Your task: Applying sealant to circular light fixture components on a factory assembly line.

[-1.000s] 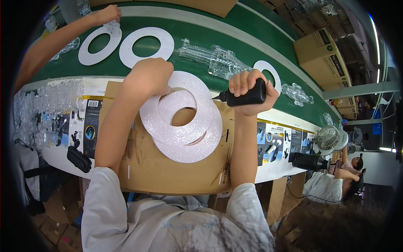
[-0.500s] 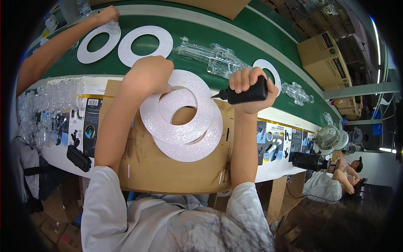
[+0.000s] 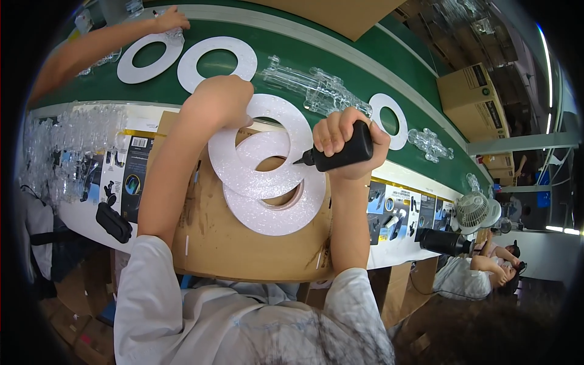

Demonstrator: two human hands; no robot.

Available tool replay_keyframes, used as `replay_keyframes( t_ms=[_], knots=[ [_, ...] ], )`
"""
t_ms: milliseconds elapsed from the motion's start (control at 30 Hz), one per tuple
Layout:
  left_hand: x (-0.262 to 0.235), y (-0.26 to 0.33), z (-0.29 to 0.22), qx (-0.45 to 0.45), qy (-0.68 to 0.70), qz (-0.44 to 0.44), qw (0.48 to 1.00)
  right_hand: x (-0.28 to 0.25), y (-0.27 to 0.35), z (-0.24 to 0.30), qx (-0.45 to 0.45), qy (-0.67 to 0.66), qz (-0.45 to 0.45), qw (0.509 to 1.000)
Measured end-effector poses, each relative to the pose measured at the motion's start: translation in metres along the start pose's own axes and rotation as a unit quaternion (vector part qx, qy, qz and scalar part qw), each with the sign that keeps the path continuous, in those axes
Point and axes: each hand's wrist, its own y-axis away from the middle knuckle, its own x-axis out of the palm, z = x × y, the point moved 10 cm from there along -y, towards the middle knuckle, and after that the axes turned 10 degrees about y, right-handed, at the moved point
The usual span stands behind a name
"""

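Cardboard [image 3: 243,261] nearest me; on it the lower white ring [image 3: 267,225], overlapped by the upper white ring [image 3: 228,161]. My right hand [image 3: 368,165] is closed firmly round the black bottle [image 3: 348,149]. Its long axis slants; nozzle points left and slightly down, base up and right. Tip is over the upper ring's right-hand band; contact unclear. My left hand [image 3: 226,100] is curled at that ring's far-left edge; fingertips hidden, cannot tell its hold. Judgement: steady the ring, keep tip close, squeeze lightly and evenly. Beyond: green belt [image 3: 277,100].
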Motion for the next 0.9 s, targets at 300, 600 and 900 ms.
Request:
replay_keyframes(
  t_ms=[300,600,900],
  knots=[
    [0.003,-0.002,0.004,0.010,0.014,0.000,1.000,-0.001,0.000,-0.009,0.014,0.013,-0.017,1.000],
    [0.004,-0.003,0.002,0.011,-0.005,0.001,1.000,-0.009,0.001,-0.007,0.016,0.015,-0.012,1.000],
    [0.004,-0.004,0.005,0.009,0.012,-0.002,1.000,-0.005,-0.002,-0.006,0.013,0.021,-0.020,0.999]
  ],
)
